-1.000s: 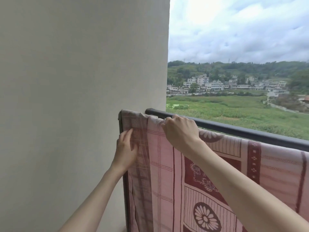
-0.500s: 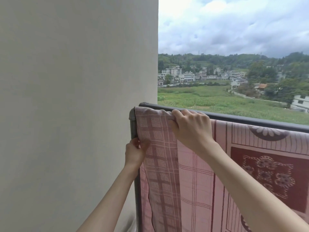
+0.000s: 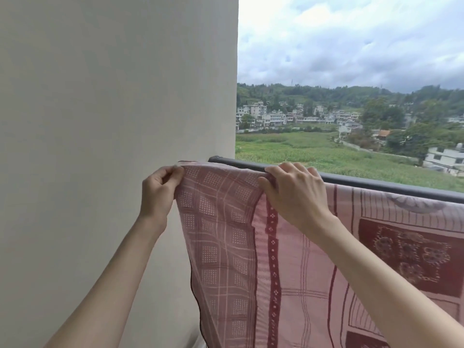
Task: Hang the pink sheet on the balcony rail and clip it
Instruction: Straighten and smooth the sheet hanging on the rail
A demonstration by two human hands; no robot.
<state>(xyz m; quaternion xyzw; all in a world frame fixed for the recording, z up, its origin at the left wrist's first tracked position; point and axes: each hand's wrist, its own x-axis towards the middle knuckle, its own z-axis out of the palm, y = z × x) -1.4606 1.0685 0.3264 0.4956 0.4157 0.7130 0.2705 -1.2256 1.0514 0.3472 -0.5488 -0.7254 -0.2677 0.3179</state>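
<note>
The pink sheet [image 3: 288,267], patterned with dark red checks and flowers, hangs over the dark balcony rail [image 3: 391,184] and covers most of it. My left hand [image 3: 159,189] pinches the sheet's top left corner and holds it out towards the wall, at rail height. My right hand [image 3: 292,192] grips the sheet's top fold where it lies on the rail, fingers curled over the far side. No clip is in view.
A plain beige wall [image 3: 113,121] fills the left half, close beside the rail's end. Beyond the rail lie green fields, houses and hills under a cloudy sky.
My left hand has risen from lower on the sheet's side edge to its top corner and pulled it leftward off the rail post. My right hand stays on the rail fold.
</note>
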